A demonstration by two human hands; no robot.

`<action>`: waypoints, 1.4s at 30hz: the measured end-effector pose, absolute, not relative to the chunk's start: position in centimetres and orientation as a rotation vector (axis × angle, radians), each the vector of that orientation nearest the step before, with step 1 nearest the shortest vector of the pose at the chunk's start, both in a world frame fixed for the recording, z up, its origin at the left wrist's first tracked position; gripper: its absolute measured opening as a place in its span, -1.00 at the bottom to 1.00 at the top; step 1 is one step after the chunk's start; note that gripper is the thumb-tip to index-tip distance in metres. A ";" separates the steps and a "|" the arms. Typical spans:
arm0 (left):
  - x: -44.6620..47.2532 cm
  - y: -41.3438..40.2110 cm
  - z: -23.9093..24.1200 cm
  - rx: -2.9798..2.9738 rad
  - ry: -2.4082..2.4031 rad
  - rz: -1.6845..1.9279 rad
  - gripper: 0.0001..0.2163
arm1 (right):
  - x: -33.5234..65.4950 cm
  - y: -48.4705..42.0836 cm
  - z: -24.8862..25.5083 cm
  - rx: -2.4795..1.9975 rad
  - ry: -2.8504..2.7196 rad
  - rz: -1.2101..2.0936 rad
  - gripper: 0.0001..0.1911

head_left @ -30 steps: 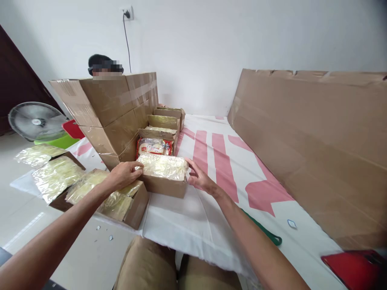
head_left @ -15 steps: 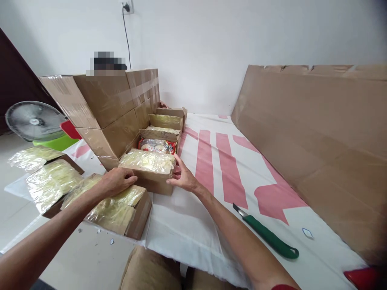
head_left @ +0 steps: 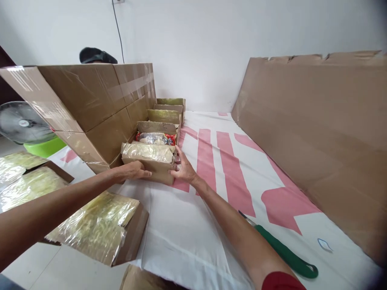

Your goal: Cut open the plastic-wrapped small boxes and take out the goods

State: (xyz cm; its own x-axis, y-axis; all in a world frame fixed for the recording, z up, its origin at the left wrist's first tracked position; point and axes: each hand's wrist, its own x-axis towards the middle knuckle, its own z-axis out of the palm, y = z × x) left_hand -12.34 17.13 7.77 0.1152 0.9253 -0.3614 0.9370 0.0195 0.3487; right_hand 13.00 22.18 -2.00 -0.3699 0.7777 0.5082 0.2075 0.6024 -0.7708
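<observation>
Head view: a white cloth with pink stripes spreads before a plain white wall. Cartons stand stacked on the left; a big cardboard sheet leans on the right. Beside the cartons, the right hand grips the right end of a small box. The left hand has bent fingers at its near side; whether they grip, I cannot tell. Lettering on the red-edged packet just behind is unreadable.
</observation>
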 end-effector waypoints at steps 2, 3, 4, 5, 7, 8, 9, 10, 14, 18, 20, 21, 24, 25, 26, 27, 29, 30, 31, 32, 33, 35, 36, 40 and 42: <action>-11.8 19.2 7.0 1.892 1.846 0.054 -0.62 | 13.3 24.8 -1.7 -0.817 -1.900 0.755 0.23; -11.5 20.3 6.6 1.891 1.868 0.097 -0.64 | 13.4 26.1 -1.5 -0.834 -1.909 0.743 0.22; -11.3 21.6 6.2 1.888 1.887 0.136 -0.64 | 13.6 27.5 -1.3 -0.850 -1.921 0.726 0.21; -11.1 22.8 5.9 1.884 1.900 0.170 -0.65 | 13.8 28.9 -1.0 -0.866 -1.935 0.706 0.20; -10.8 25.3 5.3 1.875 1.912 0.221 -0.65 | 14.0 31.7 -0.6 -0.909 -1.981 0.663 0.20; -10.6 26.5 5.0 1.871 1.911 0.240 -0.65 | 14.0 33.0 -0.4 -0.932 -2.002 0.645 0.20; -10.3 27.6 4.7 1.867 1.906 0.256 -0.65 | 13.9 34.4 -0.2 -0.955 -2.017 0.631 0.19; -10.0 28.7 4.5 1.864 1.898 0.270 -0.64 | 13.9 35.7 -0.1 -0.975 -2.025 0.620 0.18; -8.1 32.3 3.4 1.859 1.854 0.299 -0.61 | 13.2 39.6 -0.1 -1.041 -1.988 0.607 0.10; -6.7 34.5 2.9 1.873 1.840 0.286 -0.65 | 12.9 40.4 -0.7 -1.213 -1.912 0.605 0.04; -6.5 34.6 3.3 1.887 1.839 0.267 -0.67 | 13.2 39.3 -0.9 -1.243 -1.902 0.607 0.03; -6.5 34.3 3.8 1.894 1.840 0.255 -0.67 | 13.4 38.5 -1.0 -1.246 -1.904 0.607 0.02; -6.5 31.9 5.9 1.897 1.853 0.220 -0.64 | 14.1 34.9 -1.1 -1.257 -1.931 0.627 -0.06; -6.6 30.5 6.9 1.892 1.854 0.206 -0.62 | 14.2 33.3 -1.0 -1.262 -1.948 0.648 -0.11; -6.8 28.8 8.1 1.885 1.847 0.195 -0.61 | 14.3 31.6 -1.0 -1.265 -1.970 0.679 -0.19; -7.0 26.7 9.3 1.877 1.833 0.187 -0.61 | 14.4 29.7 -0.9 -1.266 -1.999 0.720 -0.28; -8.1 21.6 11.9 1.867 1.796 0.202 -0.62 | 14.1 25.6 -0.6 -1.241 -2.074 0.824 -0.47; -8.8 18.7 13.2 1.868 1.787 0.232 -0.64 | 13.8 23.5 -0.4 -1.212 -2.115 0.878 -0.55; -9.7 15.5 14.5 1.875 1.796 0.276 -0.65 | 13.5 21.5 -0.2 -1.174 -2.156 0.927 -0.60; -10.8 12.2 15.6 1.929 1.838 0.360 -0.66 | 13.1 19.4 0.1 -1.126 -2.194 0.974 -0.63; -11.9 8.8 16.6 1.979 1.895 0.426 -0.65 | 12.8 17.5 0.3 -1.069 -2.223 1.024 -0.63; -14.2 2.0 17.6 2.019 2.064 0.528 -0.65 | 12.1 13.8 0.9 -0.944 -2.251 1.141 -0.56; -15.3 -1.2 17.5 1.997 2.155 0.593 -0.65 | 11.9 12.3 1.2 -0.885 -2.246 1.204 -0.50; -19.6 -9.3 13.7 1.528 2.467 0.810 -0.60 | 10.5 7.9 1.6 -0.749 -2.155 1.381 -0.29; -21.0 -10.3 11.1 1.332 2.472 0.869 -0.51 | 9.3 6.7 1.4 -0.751 -2.073 1.420 -0.24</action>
State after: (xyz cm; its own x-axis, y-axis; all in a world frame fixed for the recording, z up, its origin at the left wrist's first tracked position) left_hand -21.04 -10.26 11.12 -0.5733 0.8137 0.0964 0.6949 0.4205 0.5834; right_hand 9.34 6.69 1.40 -0.7147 0.6918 0.1028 0.1542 0.2992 -0.9417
